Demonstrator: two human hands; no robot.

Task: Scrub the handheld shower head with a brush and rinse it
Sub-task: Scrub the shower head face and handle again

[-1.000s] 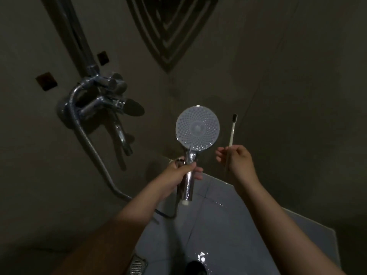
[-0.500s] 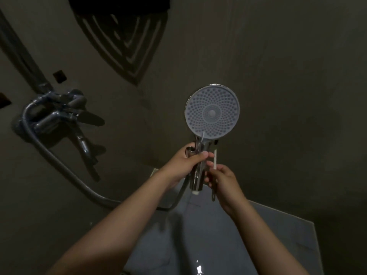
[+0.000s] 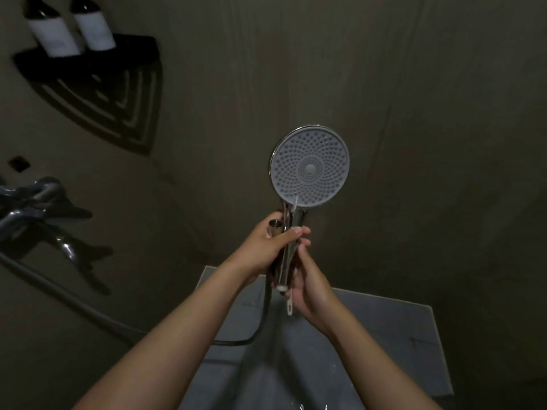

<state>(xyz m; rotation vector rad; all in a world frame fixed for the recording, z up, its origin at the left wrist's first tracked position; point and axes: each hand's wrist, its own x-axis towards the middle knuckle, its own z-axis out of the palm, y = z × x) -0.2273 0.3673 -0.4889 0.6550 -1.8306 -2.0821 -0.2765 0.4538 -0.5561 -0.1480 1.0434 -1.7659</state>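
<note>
- While the left hand (image 3: 266, 247) is gripping its chrome handle, the shower head (image 3: 310, 167) is standing almost upright in the middle of the view. Its long axis is running from the handle's end near the wrists up to the round face, which is leaning slightly right and facing the camera.
- The right hand (image 3: 309, 287) is curling around the brush (image 3: 289, 307) and pressing against the handle's right side.
- The brush is lying along the handle, its pale tail sticking out below the hand and its thin neck reaching the face's lower edge. The bristles are too small to make out.
- A second ago the brush was being held apart, to the right of the face. Now both hands are sitting together on the handle.
- The view is tilting higher than before. The tap (image 3: 35, 202) is now sitting at the left edge, and a corner shelf (image 3: 88, 63) carrying two dark bottles (image 3: 56, 34) with white labels is now showing at the top left.
- A dark hose (image 3: 260, 329) is hanging from the left hand, looping below the forearm and running left toward the tap.
- A threaded metal fitting (image 3: 275, 224) is showing beside the left thumb.
- Grey floor tiles (image 3: 384, 335) are lying beneath the arms, and the left hand's fingers are hiding the middle of the handle.
</note>
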